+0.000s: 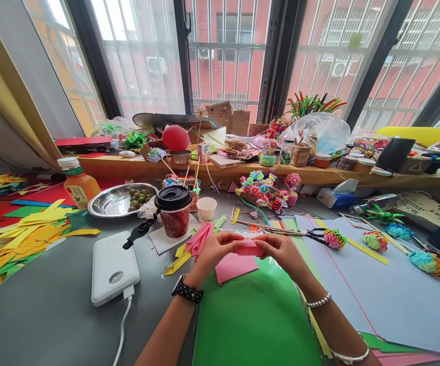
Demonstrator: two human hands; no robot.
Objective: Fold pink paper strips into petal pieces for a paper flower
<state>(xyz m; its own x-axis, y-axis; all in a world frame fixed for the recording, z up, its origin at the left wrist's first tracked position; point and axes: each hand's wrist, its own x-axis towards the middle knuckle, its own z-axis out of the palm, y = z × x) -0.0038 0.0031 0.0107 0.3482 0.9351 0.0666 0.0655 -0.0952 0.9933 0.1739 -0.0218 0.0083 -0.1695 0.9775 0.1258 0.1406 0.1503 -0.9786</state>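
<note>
Both my hands meet over the table's middle, pinching a small folded pink paper strip (249, 248). My left hand (215, 250), with a black watch on the wrist, grips its left end. My right hand (281, 251), with silver bracelets on the wrist, grips its right end. Under them lie a pink paper sheet (235, 266) and a large green sheet (254, 315). A bundle of folded pink strips (199, 239) lies just left of my left hand.
A white power bank (113, 267) with its cable lies at the left, beside a lidded coffee cup (174, 211), a small paper cup (206, 209) and a metal tray (118, 199). Scissors (311, 233) and folded paper flowers (334, 238) lie at the right. Yellow strips (21, 234) pile far left.
</note>
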